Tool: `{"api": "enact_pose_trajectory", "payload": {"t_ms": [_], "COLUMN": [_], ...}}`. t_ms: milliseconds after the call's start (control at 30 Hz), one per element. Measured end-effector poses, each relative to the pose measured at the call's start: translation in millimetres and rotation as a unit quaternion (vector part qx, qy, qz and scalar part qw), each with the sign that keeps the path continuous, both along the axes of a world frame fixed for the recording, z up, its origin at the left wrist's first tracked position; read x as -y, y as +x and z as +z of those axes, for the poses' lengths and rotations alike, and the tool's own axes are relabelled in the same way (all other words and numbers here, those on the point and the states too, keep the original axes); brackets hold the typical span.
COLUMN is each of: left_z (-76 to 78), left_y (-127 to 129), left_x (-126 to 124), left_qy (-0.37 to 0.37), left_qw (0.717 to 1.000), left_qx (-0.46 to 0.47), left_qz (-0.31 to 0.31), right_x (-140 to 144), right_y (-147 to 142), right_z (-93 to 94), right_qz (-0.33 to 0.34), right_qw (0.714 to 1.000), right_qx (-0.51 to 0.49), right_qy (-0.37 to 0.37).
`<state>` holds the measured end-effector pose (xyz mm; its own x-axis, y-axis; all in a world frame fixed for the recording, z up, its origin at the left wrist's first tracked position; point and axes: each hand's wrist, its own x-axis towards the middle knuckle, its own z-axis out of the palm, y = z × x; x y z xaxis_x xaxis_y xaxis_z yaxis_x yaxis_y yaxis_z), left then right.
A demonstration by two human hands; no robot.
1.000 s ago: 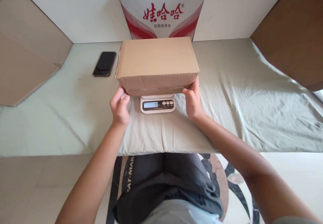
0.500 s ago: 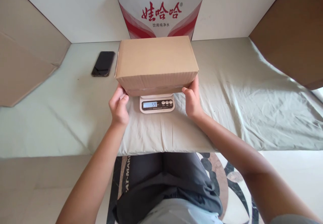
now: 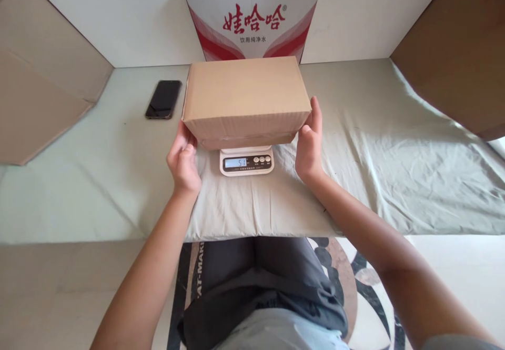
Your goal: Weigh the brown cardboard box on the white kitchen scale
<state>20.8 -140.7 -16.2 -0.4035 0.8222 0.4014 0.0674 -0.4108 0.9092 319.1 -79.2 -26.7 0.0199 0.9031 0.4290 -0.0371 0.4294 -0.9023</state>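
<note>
A plain brown cardboard box [image 3: 246,89] rests on a small white digital scale [image 3: 246,170], covering its platform. The lit display shows what looks like 51. My left hand [image 3: 184,163] is at the box's lower front left corner, thumb off the cardboard and fingers loosely extended along the side, partly hidden. At the right corner, my right hand [image 3: 310,147] has its fingers stretched out beside the box, and its thumb points up near the edge. Whether the fingertips still touch the box I cannot tell.
To the left of the box lies a black phone [image 3: 163,99]. A white and red carton [image 3: 254,18] stands behind. Large cardboard panels flank the left [image 3: 47,76] and right [image 3: 453,55] sides. A wrinkled pale green cloth [image 3: 394,181] covers the surface.
Both hands have loosened and moved slightly outward from the box, the right one more, with its fingers straightening. The display went from about 59 to 51. The box stays on the scale.
</note>
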Motion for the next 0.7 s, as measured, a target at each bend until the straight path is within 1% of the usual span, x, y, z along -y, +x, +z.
{"api": "enact_pose_trajectory", "payload": {"t_ms": [100, 200, 300, 433, 500, 700], "left_z": [-0.9, -0.7, 0.8, 0.4, -2.6, -16.7], "left_y": [-1, -1, -1, -4, -7, -20], "left_x": [-3, -5, -7, -10, -11, -14], "left_qy": [0.002, 0.004, -0.014, -0.041, -0.038, 0.001], "left_qw": [1.0, 1.0, 1.0, 0.999, 0.999, 1.0], "left_qx": [0.012, 0.018, 0.014, 0.006, 0.005, -0.002], "left_qz": [-0.002, -0.002, 0.008, 0.017, 0.011, -0.02], "right_x": [-7, -12, -14, -14, -15, -15], "right_y": [1, 2, 3, 7, 8, 8], "right_z": [-5.9, -8.1, -5.3, 0.0, 1.3, 2.9], "right_qz": [-0.012, -0.027, -0.037, -0.027, -0.021, -0.021], "right_qw": [1.0, 0.999, 0.997, 0.997, 0.997, 0.996], "right_qx": [0.001, -0.019, -0.042, -0.044, -0.039, -0.043], "right_qy": [-0.006, -0.033, -0.052, -0.057, -0.06, -0.078]}}
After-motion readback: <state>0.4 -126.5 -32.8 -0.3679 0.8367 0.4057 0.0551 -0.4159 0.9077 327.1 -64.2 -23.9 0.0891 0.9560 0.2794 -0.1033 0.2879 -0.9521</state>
